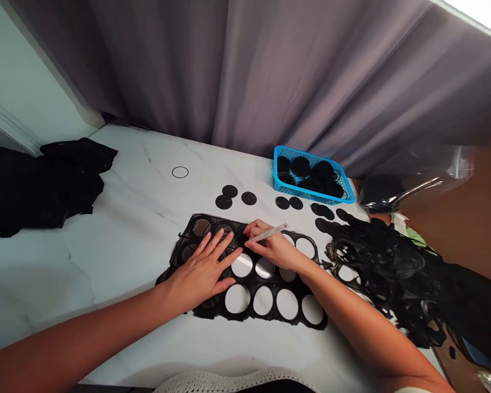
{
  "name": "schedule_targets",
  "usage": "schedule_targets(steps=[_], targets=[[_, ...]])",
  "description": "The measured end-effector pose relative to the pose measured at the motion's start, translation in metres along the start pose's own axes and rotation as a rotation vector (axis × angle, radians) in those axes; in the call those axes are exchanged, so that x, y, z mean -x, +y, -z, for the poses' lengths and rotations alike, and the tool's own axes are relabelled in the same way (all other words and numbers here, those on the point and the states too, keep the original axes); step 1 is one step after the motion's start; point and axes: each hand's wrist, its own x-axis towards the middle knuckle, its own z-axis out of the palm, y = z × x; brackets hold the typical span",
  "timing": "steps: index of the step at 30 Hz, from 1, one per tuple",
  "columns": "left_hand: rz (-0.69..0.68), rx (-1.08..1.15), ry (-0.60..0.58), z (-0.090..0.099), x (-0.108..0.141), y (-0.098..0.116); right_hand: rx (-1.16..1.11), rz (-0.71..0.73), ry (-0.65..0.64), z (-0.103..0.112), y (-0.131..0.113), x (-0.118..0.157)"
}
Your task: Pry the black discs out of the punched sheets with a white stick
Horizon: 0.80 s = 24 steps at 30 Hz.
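My left fingers (pixel 223 245) are lying spread on holed black sheet (pixel 251 280), probably steadying it; right fingers (pixel 259 250) pinching white pen-like tool (pixel 272 231).

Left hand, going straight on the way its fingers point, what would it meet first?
Probably the right hand, which grips a slim pale tool just beyond the fingertips of the left hand, though its height above the black sheet is unclear.
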Motion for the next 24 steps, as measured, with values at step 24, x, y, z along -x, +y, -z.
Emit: schedule_targets(steps=[24], targets=[[-0.006,-0.002,-0.003,0.005,0.000,0.000,0.589,-0.127,0.611,0.024,0.029,0.001]])
